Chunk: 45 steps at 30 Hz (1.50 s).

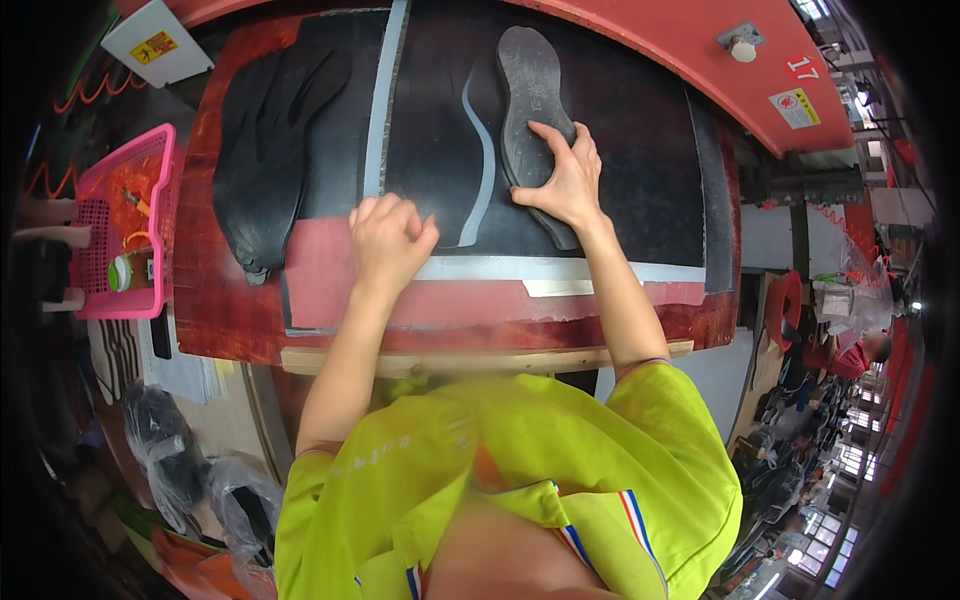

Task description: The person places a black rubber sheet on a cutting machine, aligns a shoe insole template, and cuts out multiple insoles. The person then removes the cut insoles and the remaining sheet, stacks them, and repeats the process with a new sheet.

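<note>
In the head view, the sole (532,75) is seen under the right grip (573,188), which is spread across it; whether it is pinched cannot be told. The left grip (387,240) is curled near the straight strip (384,100), its contents hidden. Between the grips, a curved strip (488,165) is laid; left of the left grip, a black piece (265,150) is laid on the bench (205,310).

To my left I see a bright pink plastic basket (168,205) holding a small green-and-white container (122,273); below it, dark items in clear plastic wrapping (158,440). Farther up, I make out a white rectangular panel (132,30) bearing a yellow label (154,47).
</note>
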Motion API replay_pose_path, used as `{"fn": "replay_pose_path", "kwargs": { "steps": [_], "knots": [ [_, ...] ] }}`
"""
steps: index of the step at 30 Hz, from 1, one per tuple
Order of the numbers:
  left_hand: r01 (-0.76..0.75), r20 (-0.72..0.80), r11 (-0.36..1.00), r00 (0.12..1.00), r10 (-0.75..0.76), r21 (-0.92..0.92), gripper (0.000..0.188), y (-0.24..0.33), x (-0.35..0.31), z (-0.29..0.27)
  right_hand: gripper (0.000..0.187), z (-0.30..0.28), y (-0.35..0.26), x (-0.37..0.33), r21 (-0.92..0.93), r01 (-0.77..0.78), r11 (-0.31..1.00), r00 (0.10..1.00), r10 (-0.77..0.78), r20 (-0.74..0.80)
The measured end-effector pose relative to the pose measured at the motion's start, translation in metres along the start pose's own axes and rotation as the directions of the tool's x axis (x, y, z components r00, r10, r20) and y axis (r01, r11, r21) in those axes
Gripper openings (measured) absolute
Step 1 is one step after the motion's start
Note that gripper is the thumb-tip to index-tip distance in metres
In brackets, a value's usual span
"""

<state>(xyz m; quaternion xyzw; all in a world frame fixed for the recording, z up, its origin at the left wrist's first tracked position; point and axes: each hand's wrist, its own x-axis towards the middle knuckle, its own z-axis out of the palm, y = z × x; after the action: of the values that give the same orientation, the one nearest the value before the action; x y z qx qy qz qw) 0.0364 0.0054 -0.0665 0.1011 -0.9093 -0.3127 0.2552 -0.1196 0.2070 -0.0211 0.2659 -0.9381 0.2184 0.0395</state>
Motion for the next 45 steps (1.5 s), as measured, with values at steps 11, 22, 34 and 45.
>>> {"fn": "replay_pose_path", "kwargs": {
  "steps": [11, 22, 34, 45],
  "knots": [
    [-0.239, -0.004, 0.964, 0.971, 0.240, -0.115, 0.010, 0.020, 0.069, 0.039, 0.031, -0.050, 0.100, 0.099, 0.259, 0.202, 0.944, 0.844, -0.034, -0.535],
    [-0.357, 0.238, 0.934, 0.905, 0.353, -0.029, 0.016, 0.034, 0.138, 0.139, 0.032, -0.157, 0.262, 0.187, 0.260, 0.101, 0.960, 0.727, 0.107, -0.678],
    [-0.277, 0.170, 0.961, 0.948, 0.270, 0.020, 0.022, 0.031, 0.179, 0.165, 0.021, 0.010, 0.175, 0.070, 0.072, 0.022, 0.997, 0.982, -0.008, -0.188],
    [-0.230, 0.382, 0.973, 0.897, 0.222, -0.025, 0.024, 0.061, 0.094, 0.113, 0.029, -0.039, 0.137, 0.012, 0.013, -0.129, 0.992, 0.895, 0.111, 0.432]
  ]
}}
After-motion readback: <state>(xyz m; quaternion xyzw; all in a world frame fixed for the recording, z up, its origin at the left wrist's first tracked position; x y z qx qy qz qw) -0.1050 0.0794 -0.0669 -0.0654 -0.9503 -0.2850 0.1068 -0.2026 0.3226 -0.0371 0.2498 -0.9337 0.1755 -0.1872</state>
